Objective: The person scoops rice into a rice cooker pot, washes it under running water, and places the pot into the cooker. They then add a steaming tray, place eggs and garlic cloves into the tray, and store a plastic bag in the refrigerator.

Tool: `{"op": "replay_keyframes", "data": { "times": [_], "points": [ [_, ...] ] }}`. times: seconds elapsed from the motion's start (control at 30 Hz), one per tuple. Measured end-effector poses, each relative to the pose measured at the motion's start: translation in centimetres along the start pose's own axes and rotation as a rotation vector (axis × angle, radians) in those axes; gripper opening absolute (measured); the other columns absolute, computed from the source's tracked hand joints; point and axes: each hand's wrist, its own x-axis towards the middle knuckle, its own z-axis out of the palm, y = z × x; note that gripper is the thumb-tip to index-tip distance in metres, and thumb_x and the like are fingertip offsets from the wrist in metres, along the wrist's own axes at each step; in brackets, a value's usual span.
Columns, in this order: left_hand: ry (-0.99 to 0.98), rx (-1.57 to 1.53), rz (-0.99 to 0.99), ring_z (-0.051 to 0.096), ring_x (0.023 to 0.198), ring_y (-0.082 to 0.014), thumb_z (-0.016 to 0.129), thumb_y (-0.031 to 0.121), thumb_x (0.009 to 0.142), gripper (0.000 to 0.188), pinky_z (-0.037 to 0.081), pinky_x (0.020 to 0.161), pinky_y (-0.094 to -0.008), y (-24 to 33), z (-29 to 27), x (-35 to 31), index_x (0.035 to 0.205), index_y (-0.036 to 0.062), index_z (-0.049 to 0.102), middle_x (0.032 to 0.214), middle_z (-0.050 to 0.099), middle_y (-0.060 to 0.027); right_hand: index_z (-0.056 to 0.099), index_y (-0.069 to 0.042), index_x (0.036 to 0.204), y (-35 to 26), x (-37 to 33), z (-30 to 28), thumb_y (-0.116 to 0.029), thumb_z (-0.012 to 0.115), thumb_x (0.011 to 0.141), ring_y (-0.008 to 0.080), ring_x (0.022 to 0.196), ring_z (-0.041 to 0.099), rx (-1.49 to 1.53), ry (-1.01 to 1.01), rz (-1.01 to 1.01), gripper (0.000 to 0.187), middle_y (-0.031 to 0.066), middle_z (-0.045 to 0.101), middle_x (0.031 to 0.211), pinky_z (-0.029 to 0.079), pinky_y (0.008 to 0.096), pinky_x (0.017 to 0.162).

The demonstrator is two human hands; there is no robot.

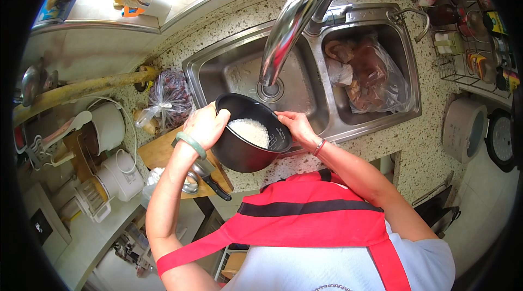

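Observation:
A black rice cooker pot point(242, 152) is held between my two hands at the near edge of the sink, tilted so its mouth faces the basin. White rice point(251, 131) lies inside it. My left hand point(204, 126), with a green bangle on the wrist, grips the pot's left rim, thumb over the edge. On the opposite side my right hand point(298, 127) is closed on the rim. The chrome faucet point(289, 24) arches above the left basin point(218, 76), just beyond the pot. No running water shows at its spout.
The right basin holds a clear plastic bag of meat point(376, 76). Left of the sink lies a tied bag of dark red produce point(170, 95). A wooden cutting board point(158, 146) carries a black-handled knife point(217, 186). A rice cooker body point(463, 130) and condiment rack point(463, 57) stand right.

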Motion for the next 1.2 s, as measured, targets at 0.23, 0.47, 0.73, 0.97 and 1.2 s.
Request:
{"op": "replay_keyframes", "data": {
  "times": [0.23, 0.47, 0.73, 0.97, 1.2],
  "points": [
    [0.026, 0.012, 0.041, 0.065, 0.088, -0.0365, 0.042, 0.033, 0.089, 0.045, 0.049, 0.082, -0.0432, -1.2, 0.5, 0.3, 0.118, 0.0033, 0.058, 0.090, 0.065, -0.0248, 0.064, -0.002, 0.120, 0.5, 0.0, 0.1, -0.017, 0.056, 0.097, 0.0094, 0.078, 0.066, 0.007, -0.007, 0.002, 0.029, 0.0046, 0.071, 0.097, 0.052, 0.0238, 0.062],
    [-0.082, -0.722, -0.030, 0.069, 0.071, -0.0227, 0.056, 0.016, 0.086, 0.060, 0.056, 0.045, -0.0298, -2.8, 3.0, -0.1, 0.143, 0.0141, 0.038, 0.101, 0.065, -0.0138, 0.063, 0.000, 0.119, -3.1, -0.9, -1.5, -0.015, 0.059, 0.094, 0.0144, 0.093, 0.067, -0.342, 0.299, -0.612, 0.029, 0.0153, 0.071, 0.103, 0.052, 0.0286, 0.082],
    [-0.077, -1.160, 0.012, 0.068, 0.060, -0.0230, 0.046, -0.004, 0.076, 0.081, 0.057, 0.040, -0.0289, -2.0, 8.6, 0.5, 0.151, 0.0189, 0.024, 0.113, 0.060, -0.0151, 0.067, -0.009, 0.104, -10.6, -4.9, -4.3, -0.027, 0.071, 0.084, 0.0264, 0.063, 0.062, -1.024, 0.496, -0.984, 0.027, 0.0090, 0.061, 0.073, 0.050, 0.0369, 0.057],
    [-0.215, -1.129, 0.130, 0.067, 0.064, -0.0187, 0.045, -0.005, 0.076, 0.084, 0.055, 0.039, -0.0283, 0.3, 8.9, -1.2, 0.153, 0.0215, 0.022, 0.114, 0.060, -0.0147, 0.070, -0.018, 0.095, -14.6, -4.5, -2.8, -0.042, 0.078, 0.070, 0.0227, 0.087, 0.057, -1.386, 0.458, -1.269, 0.036, 0.0004, 0.057, 0.082, 0.044, 0.0376, 0.073],
    [-0.229, -1.108, 0.222, 0.066, 0.067, -0.0178, 0.044, -0.005, 0.075, 0.083, 0.054, 0.041, -0.0272, 1.5, 8.1, -2.4, 0.152, 0.0161, 0.023, 0.113, 0.059, -0.0126, 0.072, -0.016, 0.083, -15.0, -3.7, -1.9, -0.038, 0.074, 0.076, 0.0202, 0.078, 0.056, -1.483, 0.317, -1.318, 0.023, 0.0001, 0.058, 0.076, 0.040, 0.0337, 0.070]
  ]
}}
